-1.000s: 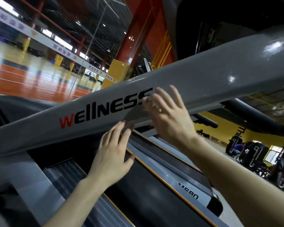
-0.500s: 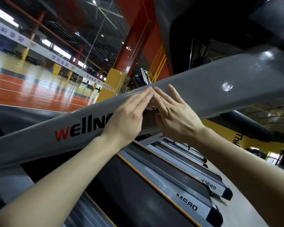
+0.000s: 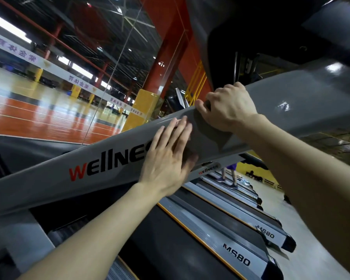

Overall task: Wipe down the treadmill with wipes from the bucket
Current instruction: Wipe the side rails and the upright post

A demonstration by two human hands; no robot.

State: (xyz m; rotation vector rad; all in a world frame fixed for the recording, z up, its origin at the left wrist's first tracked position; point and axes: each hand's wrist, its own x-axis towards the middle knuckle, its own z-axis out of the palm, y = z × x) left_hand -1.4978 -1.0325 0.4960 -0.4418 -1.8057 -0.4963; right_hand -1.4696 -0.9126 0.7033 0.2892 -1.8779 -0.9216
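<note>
Wipe (image 3: 207,136) draped on treadmill side rail (image 3: 89,174), between the hands. Left hand (image 3: 168,158) flat, fingers straight, presses its lower end; right hand (image 3: 228,106) curled over rail's top edge, probably pinching wipe's upper corner.

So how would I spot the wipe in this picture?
Find the long grey rail lettered WELLNESS that slants across the picture. On it, between the flat left hand and the curled right hand, lies the wipe. It is nearly the rail's colour, showing only as a darker, duller patch draped over the glossy paint.
</note>
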